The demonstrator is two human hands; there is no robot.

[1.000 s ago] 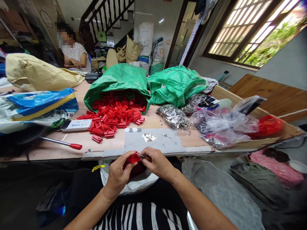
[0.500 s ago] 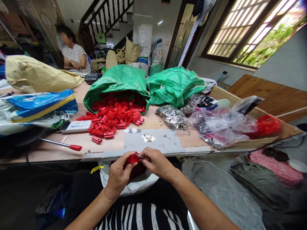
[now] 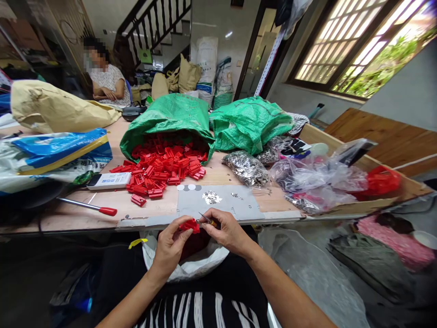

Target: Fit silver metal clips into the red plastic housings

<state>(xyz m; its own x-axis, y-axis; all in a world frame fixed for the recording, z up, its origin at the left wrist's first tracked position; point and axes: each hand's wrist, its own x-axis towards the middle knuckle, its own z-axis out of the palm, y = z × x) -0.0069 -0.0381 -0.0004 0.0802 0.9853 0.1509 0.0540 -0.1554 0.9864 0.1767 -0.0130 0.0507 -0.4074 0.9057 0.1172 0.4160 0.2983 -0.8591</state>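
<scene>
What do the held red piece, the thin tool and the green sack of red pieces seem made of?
Held red piece: probably hard plastic, slightly glossy; saturated, even colour. Thin tool: shaft likely smooth metal, being slim, straight and grey; handle material unclear. Green sack: likely woven plastic, faint sheen; stiff creases.

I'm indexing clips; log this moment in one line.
left hand: holding red piece; right hand: holding thin pointed tool; table: red pile at open green bag

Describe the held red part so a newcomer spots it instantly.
Find the bench, then the grey sheet at its near edge. Just in front, the left hand pinches the red part. Unlike the red pile on the bench, it alone is in hand.
</scene>
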